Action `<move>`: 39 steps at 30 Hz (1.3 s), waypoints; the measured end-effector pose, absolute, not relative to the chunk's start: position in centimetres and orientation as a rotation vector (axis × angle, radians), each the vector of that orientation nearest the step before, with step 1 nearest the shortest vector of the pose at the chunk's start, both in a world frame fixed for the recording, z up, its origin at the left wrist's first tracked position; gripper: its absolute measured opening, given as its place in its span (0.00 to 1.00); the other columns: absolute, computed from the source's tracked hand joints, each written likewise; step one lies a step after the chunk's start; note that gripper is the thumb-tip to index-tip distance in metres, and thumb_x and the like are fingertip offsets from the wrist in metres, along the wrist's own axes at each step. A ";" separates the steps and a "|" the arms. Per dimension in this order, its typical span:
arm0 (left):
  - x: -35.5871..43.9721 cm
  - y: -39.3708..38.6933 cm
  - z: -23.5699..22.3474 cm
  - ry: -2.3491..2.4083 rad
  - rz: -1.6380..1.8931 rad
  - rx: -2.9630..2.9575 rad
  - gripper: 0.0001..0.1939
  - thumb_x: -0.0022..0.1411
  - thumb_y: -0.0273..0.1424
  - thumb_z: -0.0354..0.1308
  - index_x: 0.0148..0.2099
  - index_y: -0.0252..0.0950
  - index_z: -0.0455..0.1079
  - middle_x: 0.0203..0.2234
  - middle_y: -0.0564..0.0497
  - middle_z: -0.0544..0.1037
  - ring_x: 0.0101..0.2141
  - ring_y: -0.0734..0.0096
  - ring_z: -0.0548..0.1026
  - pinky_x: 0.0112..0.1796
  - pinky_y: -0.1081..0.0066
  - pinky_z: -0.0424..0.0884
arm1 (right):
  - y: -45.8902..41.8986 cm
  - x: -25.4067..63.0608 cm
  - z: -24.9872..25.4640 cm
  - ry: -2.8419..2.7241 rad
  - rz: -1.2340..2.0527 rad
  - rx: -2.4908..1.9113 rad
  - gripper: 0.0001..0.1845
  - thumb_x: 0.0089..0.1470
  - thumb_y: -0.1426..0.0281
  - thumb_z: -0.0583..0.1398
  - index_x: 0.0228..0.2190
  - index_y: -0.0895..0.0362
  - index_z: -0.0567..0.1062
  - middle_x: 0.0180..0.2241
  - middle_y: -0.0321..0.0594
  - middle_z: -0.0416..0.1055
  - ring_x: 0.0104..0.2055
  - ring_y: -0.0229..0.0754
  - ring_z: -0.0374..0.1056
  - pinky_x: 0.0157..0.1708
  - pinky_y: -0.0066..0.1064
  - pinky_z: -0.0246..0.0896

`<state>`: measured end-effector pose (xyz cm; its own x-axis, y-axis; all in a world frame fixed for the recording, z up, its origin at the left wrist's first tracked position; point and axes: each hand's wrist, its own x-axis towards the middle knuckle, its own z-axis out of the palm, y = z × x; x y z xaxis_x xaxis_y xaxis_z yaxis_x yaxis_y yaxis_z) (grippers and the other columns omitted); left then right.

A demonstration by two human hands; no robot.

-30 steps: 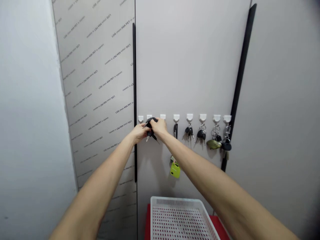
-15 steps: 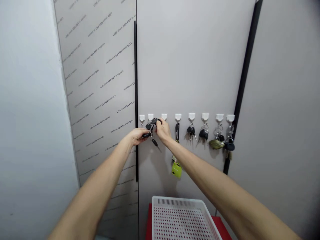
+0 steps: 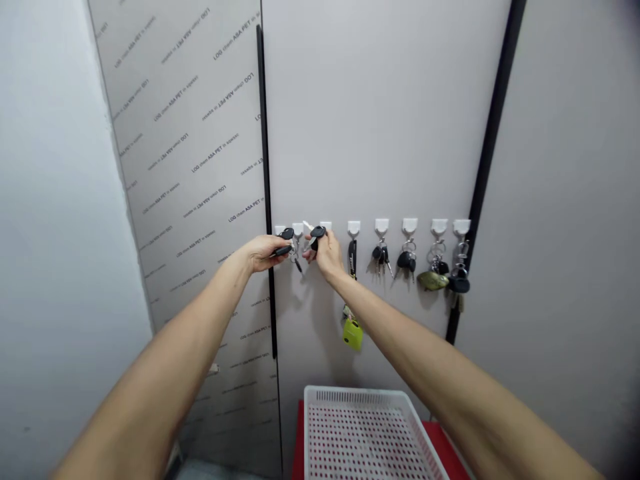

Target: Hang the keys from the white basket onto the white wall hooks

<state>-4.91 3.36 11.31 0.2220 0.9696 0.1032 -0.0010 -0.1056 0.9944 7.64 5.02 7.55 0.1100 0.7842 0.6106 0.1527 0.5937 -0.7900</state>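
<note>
Pale panel [image 3: 390, 127], left hand [image 3: 261, 253] now farther from right hand [image 3: 329, 254], keys [image 3: 318, 232] in each.

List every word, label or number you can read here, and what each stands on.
"LOG chem ASA PET in": repeated in slanting rows on the left panel; some rows appear upside down, and the word after "in" is too small to read surely.
Lime-green tag: faint marks, unreadable.
Black strap: pale marks, unreadable.
Keys in both hands: nothing readable.
</note>
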 end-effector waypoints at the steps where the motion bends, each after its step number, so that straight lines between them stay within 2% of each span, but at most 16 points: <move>1: -4.6 2.9 10.7 0.998 1.101 1.421 0.05 0.41 0.23 0.52 0.18 0.31 0.59 0.12 0.56 0.62 0.15 0.86 0.59 0.19 0.80 0.56 | 4.4 8.2 7.3 -1.428 0.574 -0.850 0.12 0.48 0.67 0.40 0.31 0.57 0.58 0.21 0.35 0.64 0.15 0.29 0.59 0.15 0.20 0.54; 4: -2.6 1.0 7.0 0.990 0.963 1.498 0.04 0.40 0.25 0.52 0.17 0.31 0.60 0.11 0.57 0.62 0.15 0.84 0.58 0.19 0.79 0.54 | 1.7 10.8 5.2 -1.617 0.729 -0.881 0.09 0.46 0.68 0.43 0.26 0.58 0.60 0.17 0.32 0.61 0.14 0.29 0.58 0.13 0.20 0.53; 7: 0.5 -1.0 0.3 0.950 0.861 1.505 0.01 0.37 0.23 0.51 0.17 0.30 0.61 0.11 0.57 0.62 0.16 0.84 0.58 0.20 0.79 0.54 | -1.4 13.5 0.2 -1.707 0.934 -1.068 0.06 0.42 0.71 0.45 0.20 0.58 0.59 0.14 0.30 0.58 0.15 0.29 0.58 0.12 0.19 0.52; 11: 3.8 -3.5 -9.5 1.115 0.677 1.474 0.05 0.38 0.24 0.49 0.14 0.32 0.58 0.08 0.59 0.57 0.14 0.83 0.55 0.18 0.78 0.51 | -4.6 16.0 -8.8 -1.568 1.223 -1.335 0.02 0.39 0.74 0.45 0.21 0.57 0.56 0.13 0.27 0.57 0.12 0.29 0.56 0.12 0.20 0.51; 14: 4.7 -4.1 -13.2 1.262 0.409 1.560 0.05 0.36 0.23 0.51 0.13 0.33 0.58 0.06 0.59 0.56 0.13 0.81 0.56 0.17 0.78 0.51 | -5.7 17.3 -13.3 -1.607 1.228 -1.443 0.05 0.36 0.76 0.47 0.22 0.58 0.58 0.14 0.29 0.59 0.16 0.32 0.59 0.15 0.24 0.54; 17: 4.7 -2.9 -11.2 1.400 0.404 1.740 0.03 0.34 0.23 0.52 0.16 0.33 0.60 0.09 0.58 0.60 0.16 0.78 0.60 0.20 0.76 0.55 | -5.5 18.6 -12.4 -1.737 0.944 -1.351 0.09 0.33 0.78 0.49 0.23 0.58 0.63 0.22 0.35 0.66 0.27 0.36 0.63 0.28 0.28 0.57; 19: 5.0 -1.3 -7.4 1.398 0.727 1.855 0.03 0.38 0.25 0.51 0.22 0.32 0.63 0.16 0.53 0.66 0.22 0.75 0.64 0.26 0.75 0.58 | -4.6 19.5 -8.6 -1.667 0.668 -1.276 0.13 0.36 0.76 0.49 0.29 0.58 0.65 0.30 0.39 0.66 0.34 0.37 0.61 0.35 0.29 0.55; 21: 5.9 0.5 -3.0 1.410 1.076 1.856 0.11 0.41 0.28 0.50 0.31 0.30 0.63 0.27 0.47 0.69 0.29 0.73 0.65 0.30 0.75 0.59 | -3.3 20.2 -3.6 -1.480 0.378 -1.275 0.15 0.39 0.73 0.49 0.33 0.60 0.64 0.34 0.43 0.65 0.35 0.38 0.61 0.36 0.31 0.54; 23: 7.1 2.2 0.5 1.424 1.265 1.839 0.17 0.41 0.31 0.51 0.37 0.30 0.61 0.31 0.45 0.68 0.32 0.71 0.65 0.32 0.74 0.59 | -1.9 20.6 1.0 -1.382 0.117 -1.253 0.18 0.39 0.70 0.50 0.36 0.61 0.63 0.36 0.44 0.64 0.36 0.38 0.60 0.37 0.30 0.53; 25: 8.4 3.4 2.6 1.404 1.314 1.837 0.15 0.41 0.32 0.51 0.35 0.30 0.62 0.28 0.45 0.69 0.30 0.71 0.66 0.30 0.74 0.59 | -0.4 20.7 4.0 -1.363 -0.027 -1.293 0.20 0.39 0.68 0.51 0.37 0.61 0.63 0.36 0.45 0.64 0.37 0.39 0.60 0.38 0.31 0.53; 27: 9.3 4.1 3.5 1.377 1.303 1.838 0.10 0.43 0.31 0.49 0.29 0.30 0.65 0.22 0.47 0.69 0.25 0.72 0.66 0.27 0.74 0.60 | 0.8 20.6 5.3 -1.383 -0.035 -1.384 0.20 0.38 0.68 0.52 0.37 0.62 0.63 0.31 0.44 0.67 0.33 0.39 0.62 0.35 0.31 0.54; 29: 9.6 4.4 4.3 1.356 1.306 1.831 0.10 0.46 0.31 0.45 0.25 0.31 0.65 0.18 0.49 0.68 0.20 0.75 0.65 0.23 0.75 0.59 | 1.8 20.6 5.8 -1.391 0.025 -1.449 0.16 0.39 0.69 0.51 0.33 0.61 0.66 0.24 0.41 0.68 0.28 0.38 0.62 0.31 0.29 0.55; 33: 9.0 3.9 7.8 1.134 1.511 1.666 0.11 0.48 0.32 0.43 0.28 0.31 0.64 0.15 0.53 0.66 0.16 0.80 0.63 0.19 0.79 0.58 | 2.4 20.8 7.8 -1.330 0.038 -1.376 0.11 0.40 0.70 0.49 0.25 0.61 0.69 0.20 0.38 0.67 0.24 0.34 0.62 0.27 0.25 0.56; 36: 8.9 2.5 10.9 0.956 1.571 1.544 0.10 0.48 0.30 0.42 0.28 0.31 0.63 0.13 0.56 0.64 0.14 0.82 0.62 0.17 0.80 0.58 | 1.9 21.2 10.2 -1.252 0.034 -1.316 0.12 0.40 0.69 0.49 0.25 0.61 0.68 0.19 0.37 0.66 0.21 0.33 0.62 0.23 0.24 0.56; 39: 9.2 0.7 11.0 0.903 1.424 1.574 0.09 0.49 0.28 0.42 0.27 0.30 0.62 0.11 0.56 0.64 0.12 0.83 0.61 0.16 0.80 0.57 | 0.6 22.0 10.7 -1.272 0.079 -1.288 0.12 0.40 0.70 0.49 0.27 0.61 0.68 0.17 0.36 0.65 0.18 0.32 0.61 0.20 0.22 0.55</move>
